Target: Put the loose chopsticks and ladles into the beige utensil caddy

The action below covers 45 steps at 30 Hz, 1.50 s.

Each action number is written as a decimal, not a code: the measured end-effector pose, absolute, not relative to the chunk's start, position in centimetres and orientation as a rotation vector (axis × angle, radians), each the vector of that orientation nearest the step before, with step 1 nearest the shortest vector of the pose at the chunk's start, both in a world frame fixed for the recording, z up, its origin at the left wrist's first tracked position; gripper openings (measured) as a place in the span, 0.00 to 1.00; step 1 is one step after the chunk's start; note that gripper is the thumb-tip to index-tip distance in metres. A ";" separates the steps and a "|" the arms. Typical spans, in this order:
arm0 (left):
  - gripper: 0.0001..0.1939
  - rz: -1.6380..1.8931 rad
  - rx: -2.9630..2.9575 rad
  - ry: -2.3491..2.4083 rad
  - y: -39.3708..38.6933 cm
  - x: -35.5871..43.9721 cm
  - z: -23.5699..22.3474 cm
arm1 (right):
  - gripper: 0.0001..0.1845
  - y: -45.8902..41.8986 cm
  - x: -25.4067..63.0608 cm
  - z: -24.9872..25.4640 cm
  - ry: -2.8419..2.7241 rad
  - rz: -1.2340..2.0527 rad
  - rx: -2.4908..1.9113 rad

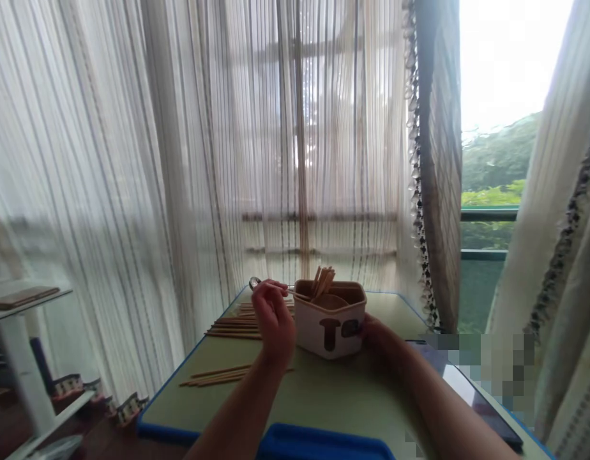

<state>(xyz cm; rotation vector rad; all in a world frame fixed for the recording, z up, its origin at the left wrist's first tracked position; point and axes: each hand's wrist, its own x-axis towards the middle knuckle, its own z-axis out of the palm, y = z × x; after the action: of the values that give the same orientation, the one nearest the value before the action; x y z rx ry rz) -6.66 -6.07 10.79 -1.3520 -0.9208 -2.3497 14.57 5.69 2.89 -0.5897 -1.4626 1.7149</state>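
My left hand [274, 322] is raised above the green table [324, 396], fingers pinched on a metal spoon [271, 285] held level, its bowl pointing left and its handle reaching toward a white tub [329, 329]. The tub has brown letters on its front and holds several wooden chopsticks [322, 281] standing in its back part. My right hand [378, 335] rests against the tub's right side, fingers closed on its wall.
Loose wooden chopsticks [232, 324] lie in a row left of the tub, and a few more [218, 375] nearer me. A blue tray edge [324, 444] is at the front. A dark tablet [472, 396] lies right. Sheer curtains hang behind; white shelves [22, 332] stand left.
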 end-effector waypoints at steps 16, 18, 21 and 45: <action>0.13 -1.569 -1.668 -1.470 -1.6 -8.2 7.1 | 0.24 5.6 14.7 3.2 -1.466 1.677 -0.644; 0.15 -1.494 -1.660 -1.489 -1.9 -7.9 6.8 | 0.24 5.6 14.7 3.1 -1.465 1.686 -0.637; 0.17 -1.415 -1.630 -1.494 -2.5 -7.3 6.4 | 0.24 5.5 14.6 3.0 -1.449 1.690 -0.631; 0.22 -1.524 -1.651 -1.435 -2.1 -5.0 6.6 | 0.26 6.3 14.8 2.6 -1.464 1.697 -0.637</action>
<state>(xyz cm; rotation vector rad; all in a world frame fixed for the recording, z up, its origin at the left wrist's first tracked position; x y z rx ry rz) -5.04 -2.13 6.64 -1.6514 -1.4354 -1.5240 14.76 6.28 2.57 -0.6374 -1.4636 1.6972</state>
